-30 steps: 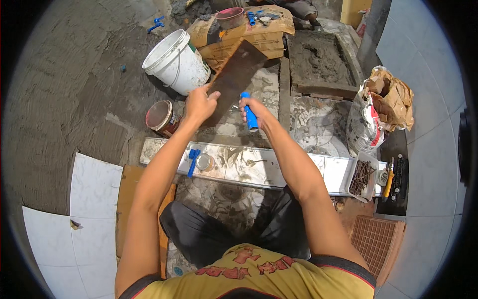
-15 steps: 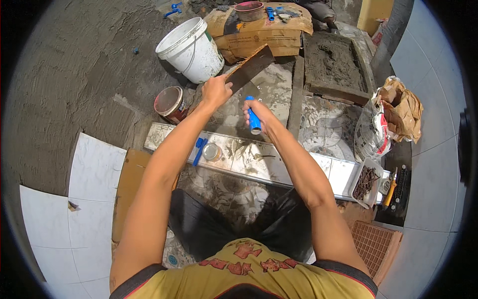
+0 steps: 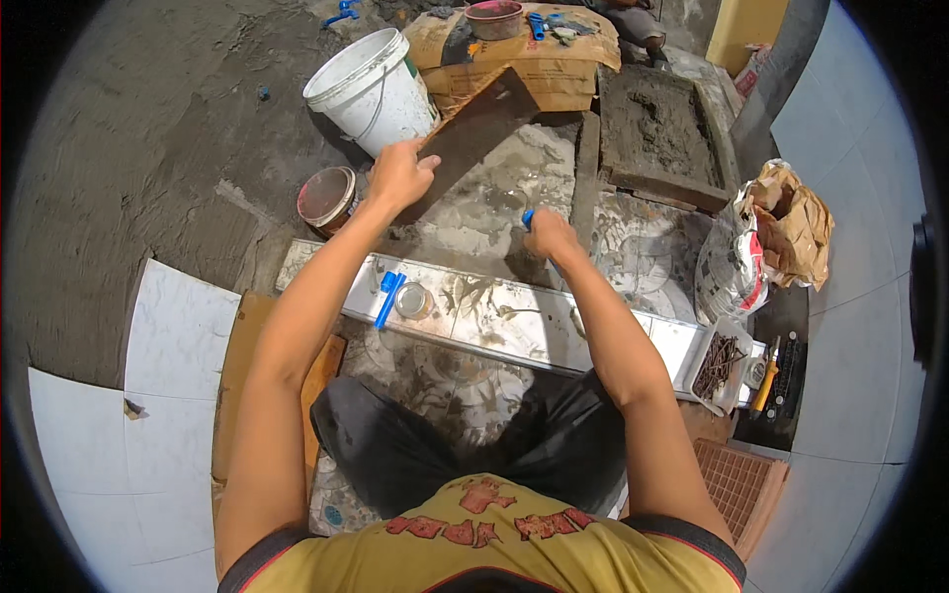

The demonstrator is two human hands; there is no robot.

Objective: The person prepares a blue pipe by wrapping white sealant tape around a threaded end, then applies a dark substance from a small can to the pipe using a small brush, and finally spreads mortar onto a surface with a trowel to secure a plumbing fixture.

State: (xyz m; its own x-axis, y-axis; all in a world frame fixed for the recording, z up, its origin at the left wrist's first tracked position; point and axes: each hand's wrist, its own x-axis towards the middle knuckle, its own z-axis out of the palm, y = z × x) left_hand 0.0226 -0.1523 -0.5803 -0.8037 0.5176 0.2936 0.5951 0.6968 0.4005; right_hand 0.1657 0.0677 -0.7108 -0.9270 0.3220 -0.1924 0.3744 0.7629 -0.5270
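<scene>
The left hand (image 3: 398, 180) is clamping the left edge of a dark, flat board (image 3: 482, 130), which is slanting away just right of the white bucket (image 3: 368, 91). The right hand (image 3: 552, 237), apart from the left, is closing around a blue handle (image 3: 529, 216); its far end is possibly thin metal, too small to confirm. A jar (image 3: 412, 300) and a blue plastic piece (image 3: 389, 300) are resting on the white tiled ledge (image 3: 539, 348).

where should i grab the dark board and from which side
Probably pinch the dark board by its left edge, from the left, thumb on the broad face: it is long and flat, and the left hand holds it there.
</scene>
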